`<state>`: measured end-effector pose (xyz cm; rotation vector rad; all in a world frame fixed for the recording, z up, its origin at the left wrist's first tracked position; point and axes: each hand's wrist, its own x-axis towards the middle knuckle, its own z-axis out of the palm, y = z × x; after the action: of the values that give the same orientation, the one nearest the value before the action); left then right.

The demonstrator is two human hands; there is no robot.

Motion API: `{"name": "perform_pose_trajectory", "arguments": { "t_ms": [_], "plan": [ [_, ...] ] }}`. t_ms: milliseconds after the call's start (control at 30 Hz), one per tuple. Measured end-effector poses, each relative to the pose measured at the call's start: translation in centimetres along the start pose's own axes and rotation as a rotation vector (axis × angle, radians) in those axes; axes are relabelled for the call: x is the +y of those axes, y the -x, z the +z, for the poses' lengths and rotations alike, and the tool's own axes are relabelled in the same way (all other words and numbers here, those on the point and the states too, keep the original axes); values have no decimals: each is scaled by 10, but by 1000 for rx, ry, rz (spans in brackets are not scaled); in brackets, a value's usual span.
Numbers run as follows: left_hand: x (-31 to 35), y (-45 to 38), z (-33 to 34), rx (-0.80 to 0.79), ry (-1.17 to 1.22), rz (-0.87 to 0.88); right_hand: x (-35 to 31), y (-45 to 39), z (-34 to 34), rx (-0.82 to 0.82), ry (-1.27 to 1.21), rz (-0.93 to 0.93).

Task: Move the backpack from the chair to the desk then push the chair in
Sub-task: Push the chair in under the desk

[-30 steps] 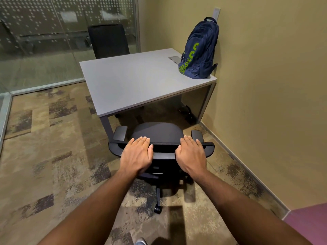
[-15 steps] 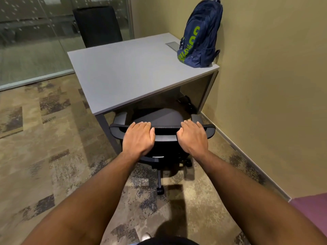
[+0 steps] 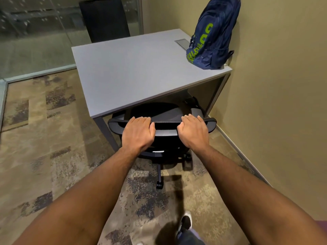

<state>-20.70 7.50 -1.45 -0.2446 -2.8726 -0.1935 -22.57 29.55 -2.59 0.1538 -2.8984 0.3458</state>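
A navy backpack with green lettering stands upright on the far right corner of the grey desk, leaning on the wall. The black office chair stands at the desk's near edge, its seat mostly under the desktop. My left hand grips the top of the chair's backrest on the left. My right hand grips the same top edge on the right. Both hands' fingers curl over the rim.
A second black chair stands behind the desk by the glass partition. A tan wall runs close along the right. A grey cable flap sits in the desktop. My shoe is on the patterned carpet.
The chair has rolled forward under the desk with both hands on its backrest; its seat and armrests have slid beneath the desktop. I have stepped closer.
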Motion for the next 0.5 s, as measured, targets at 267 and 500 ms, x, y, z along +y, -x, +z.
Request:
{"name": "perform_pose_trajectory", "arguments": {
  "t_ms": [267,500],
  "plan": [
    [15,-56,15,-21,-10,-78,32,-67,5,3,-46,-107],
    [31,-98,26,-18,-10,-162,60,-120,13,8,-85,-182]
  ]
}}
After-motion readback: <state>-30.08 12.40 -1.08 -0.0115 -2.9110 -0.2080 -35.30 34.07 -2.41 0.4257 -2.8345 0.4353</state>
